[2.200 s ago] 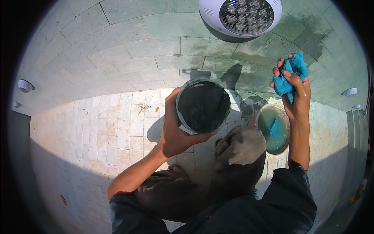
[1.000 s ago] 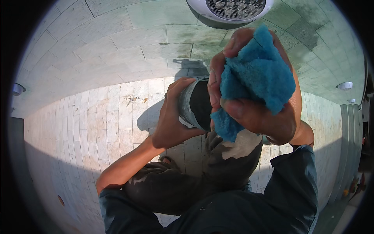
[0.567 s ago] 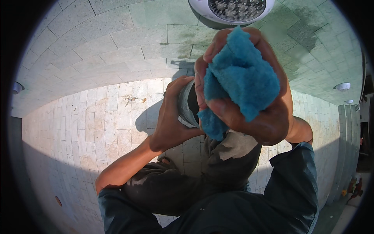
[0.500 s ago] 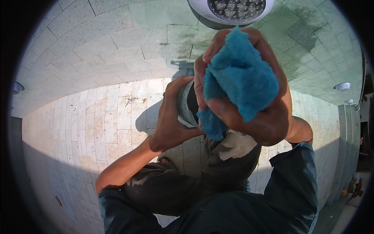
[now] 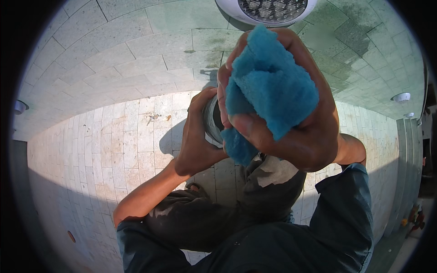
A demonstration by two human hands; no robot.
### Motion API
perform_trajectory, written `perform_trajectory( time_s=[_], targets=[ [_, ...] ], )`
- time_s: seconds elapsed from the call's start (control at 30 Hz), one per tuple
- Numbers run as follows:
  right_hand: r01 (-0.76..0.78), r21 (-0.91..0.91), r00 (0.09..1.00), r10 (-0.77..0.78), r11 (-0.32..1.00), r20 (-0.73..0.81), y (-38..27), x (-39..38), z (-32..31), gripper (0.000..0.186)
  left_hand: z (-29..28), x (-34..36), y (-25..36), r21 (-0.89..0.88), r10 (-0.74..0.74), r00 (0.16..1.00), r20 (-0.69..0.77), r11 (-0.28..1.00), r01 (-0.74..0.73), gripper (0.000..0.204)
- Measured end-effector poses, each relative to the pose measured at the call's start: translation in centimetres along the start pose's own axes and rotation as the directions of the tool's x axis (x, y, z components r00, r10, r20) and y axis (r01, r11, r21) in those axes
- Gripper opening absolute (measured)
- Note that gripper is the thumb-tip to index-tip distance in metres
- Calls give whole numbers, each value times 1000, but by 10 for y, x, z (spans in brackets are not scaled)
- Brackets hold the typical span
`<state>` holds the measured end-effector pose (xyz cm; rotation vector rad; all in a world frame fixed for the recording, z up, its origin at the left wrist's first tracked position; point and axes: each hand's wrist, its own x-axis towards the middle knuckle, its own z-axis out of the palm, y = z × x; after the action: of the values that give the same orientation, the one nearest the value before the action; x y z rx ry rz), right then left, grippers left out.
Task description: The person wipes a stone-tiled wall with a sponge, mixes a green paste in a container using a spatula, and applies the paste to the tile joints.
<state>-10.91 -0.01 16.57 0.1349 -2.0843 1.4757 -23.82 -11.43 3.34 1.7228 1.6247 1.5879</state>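
Observation:
A crumpled, fuzzy blue cloth (image 5: 284,93) is bunched in my right hand (image 5: 314,143), whose fingers are wrapped round it close to the camera. One end of the cloth hangs down below the thumb. Beside it, my left hand (image 5: 193,148) grips a round, greyish container (image 5: 212,120) with a dark inside, fingers on its far side and thumb on its near side. My right hand and the cloth cover much of the container, so its full shape and what it holds are hidden.
A round white underwater light (image 5: 273,11) is fixed on the tiled wall (image 5: 136,36) ahead. Smaller lights (image 5: 401,97) sit on the wall at right and left. Steps (image 5: 403,159) rise at the far right. Pale tiles (image 5: 123,145) cover the floor, partly in shade.
My right hand and the blue cloth have shifted slightly left in the picture, along with the container. Both hands keep their hold.

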Motion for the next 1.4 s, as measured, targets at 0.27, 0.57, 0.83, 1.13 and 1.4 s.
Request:
perform_trajectory(
  time_s=[0.27,0.57,0.83,1.13,1.4],
  targets=[
    [-233,114,760,254,966,-599,1,-75,-83,47,-2,-6,-17,-139,93,995,-33,986,-97,118],
    [-845,-528,463,371,-90,-805,109,-409,-211,72,-4,8,-27,-242,128,989,-79,960,-144,112],
    [-26,-500,992,85,866,95,31,-25,-81,34,-45,-18,11,-168,-208,978,-13,965,203,123],
    [527,-552,695,47,646,718,10,99,32,25,-83,-75,51,158,-260,852,-454,918,365,111],
    [612,-436,715,-227,659,661,19,86,61,22,-97,-88,49,96,-414,820,-396,869,485,111]
  ],
)
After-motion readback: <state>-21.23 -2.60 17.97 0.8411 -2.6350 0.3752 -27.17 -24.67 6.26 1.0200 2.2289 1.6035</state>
